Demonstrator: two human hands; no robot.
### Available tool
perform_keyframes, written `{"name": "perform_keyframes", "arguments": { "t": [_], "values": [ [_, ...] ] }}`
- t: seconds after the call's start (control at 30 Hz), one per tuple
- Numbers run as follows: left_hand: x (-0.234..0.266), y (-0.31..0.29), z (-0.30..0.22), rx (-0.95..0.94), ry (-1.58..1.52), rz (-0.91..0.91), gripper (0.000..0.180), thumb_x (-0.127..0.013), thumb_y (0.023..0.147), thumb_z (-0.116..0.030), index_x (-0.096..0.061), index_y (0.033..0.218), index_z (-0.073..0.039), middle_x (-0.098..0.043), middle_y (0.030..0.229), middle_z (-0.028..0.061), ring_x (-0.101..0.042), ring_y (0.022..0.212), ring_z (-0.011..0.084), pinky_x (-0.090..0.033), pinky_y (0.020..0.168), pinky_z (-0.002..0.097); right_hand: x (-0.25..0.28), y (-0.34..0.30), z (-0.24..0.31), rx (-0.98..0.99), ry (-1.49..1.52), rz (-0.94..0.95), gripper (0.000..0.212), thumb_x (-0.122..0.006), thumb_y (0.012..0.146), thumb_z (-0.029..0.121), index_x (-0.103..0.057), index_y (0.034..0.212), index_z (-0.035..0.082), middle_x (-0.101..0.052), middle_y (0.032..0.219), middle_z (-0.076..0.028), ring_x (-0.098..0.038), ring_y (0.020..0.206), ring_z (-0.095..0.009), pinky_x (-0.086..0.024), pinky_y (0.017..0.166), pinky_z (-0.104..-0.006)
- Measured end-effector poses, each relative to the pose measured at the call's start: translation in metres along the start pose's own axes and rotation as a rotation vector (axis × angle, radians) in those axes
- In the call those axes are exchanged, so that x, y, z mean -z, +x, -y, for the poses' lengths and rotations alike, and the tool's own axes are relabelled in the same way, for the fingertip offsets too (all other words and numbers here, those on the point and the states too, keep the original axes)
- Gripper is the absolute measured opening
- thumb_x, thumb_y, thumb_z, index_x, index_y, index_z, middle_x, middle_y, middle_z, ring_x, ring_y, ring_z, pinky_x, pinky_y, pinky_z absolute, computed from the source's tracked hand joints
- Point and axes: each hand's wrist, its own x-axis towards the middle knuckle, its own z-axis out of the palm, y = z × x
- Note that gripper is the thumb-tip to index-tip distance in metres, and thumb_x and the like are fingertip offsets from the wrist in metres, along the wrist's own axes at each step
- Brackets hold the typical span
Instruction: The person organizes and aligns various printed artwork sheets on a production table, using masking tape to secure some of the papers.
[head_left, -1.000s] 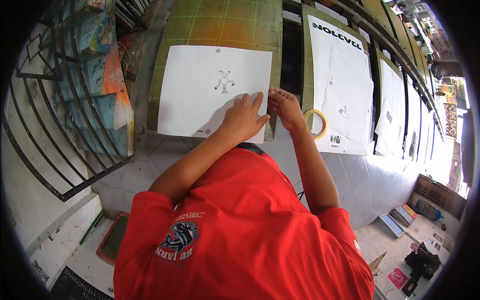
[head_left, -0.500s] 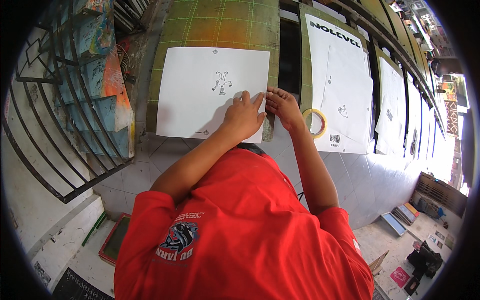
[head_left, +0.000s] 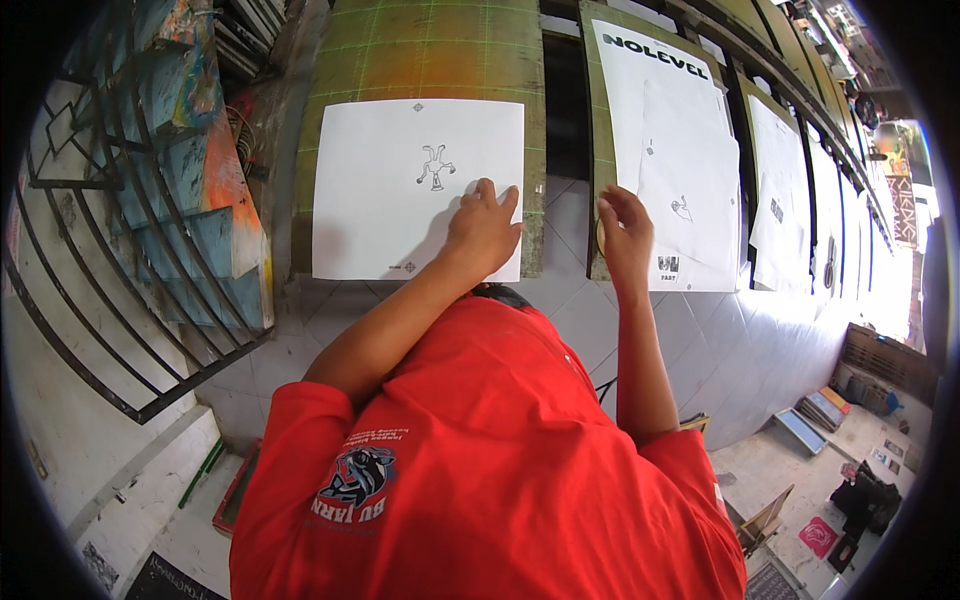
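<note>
Loosely, left hand (head_left: 482, 234) splays on paper (head_left: 375, 195), right hand (head_left: 627, 240) half-curled

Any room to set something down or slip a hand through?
The green board is bare beyond the white sheet under the left hand. A hand might pass between that board and the next board, which papers and the right hand crowd.

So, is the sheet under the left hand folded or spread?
Spread out: the white sheet shows all four corners and no visible crease, with the left hand resting on it.
</note>
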Motion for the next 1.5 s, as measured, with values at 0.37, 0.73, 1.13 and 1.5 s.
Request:
{"name": "perform_keyframes", "arguments": {
  "t": [0.37,0.73,1.13,1.5],
  "values": [
    [0.019,-0.014,-0.02,-0.338,-0.248,-0.208,0.051,-0.069,0.082,-0.024,-0.052,0.124,-0.002,-0.051,0.127,0.0169,-0.053,0.112,0.0365,-0.047,0.092,0.0436,0.066,-0.06,-0.059,0.05,-0.642,-0.116,0.057,-0.07,0.081,0.016,-0.049,0.134,0.009,-0.038,0.144,-0.024,-0.038,0.132,-0.043,-0.036,0.108,-0.0469],
    [-0.067,0.053,-0.114,-0.837,0.053,-0.115,0.028,-0.07,0.077,-0.018,-0.065,0.104,-0.009,-0.059,0.107,0.0083,-0.054,0.108,0.0274,-0.041,0.094,0.0421,0.092,-0.055,-0.095,-0.022,-0.453,-0.171,0.047,-0.065,0.082,0.01,-0.054,0.127,0.003,-0.056,0.128,-0.019,-0.053,0.119,-0.036,-0.042,0.102,-0.0416],
    [-0.035,0.035,-0.124,-0.58,-0.495,-0.085,0.018,-0.067,0.083,-0.01,-0.068,0.1,-0.002,-0.064,0.097,0.0107,-0.059,0.093,0.0283,-0.045,0.088,0.039,0.11,-0.05,-0.086,0.043,0.182,-0.045,0.054,-0.068,0.083,0.008,-0.049,0.134,0.003,-0.053,0.132,-0.016,-0.055,0.119,-0.029,-0.051,0.092,-0.0382],
    [0.007,-0.008,-0.158,-0.323,-0.772,0.019,0.018,-0.064,0.088,-0.008,-0.067,0.102,0.003,-0.064,0.095,0.0117,-0.061,0.089,0.02,-0.046,0.079,0.031,0.136,-0.048,-0.037,0.166,0.12,0.119,0.047,-0.07,0.083,0.01,-0.057,0.128,0.006,-0.058,0.128,-0.012,-0.057,0.116,-0.026,-0.049,0.092,-0.0363]
  ]
}}
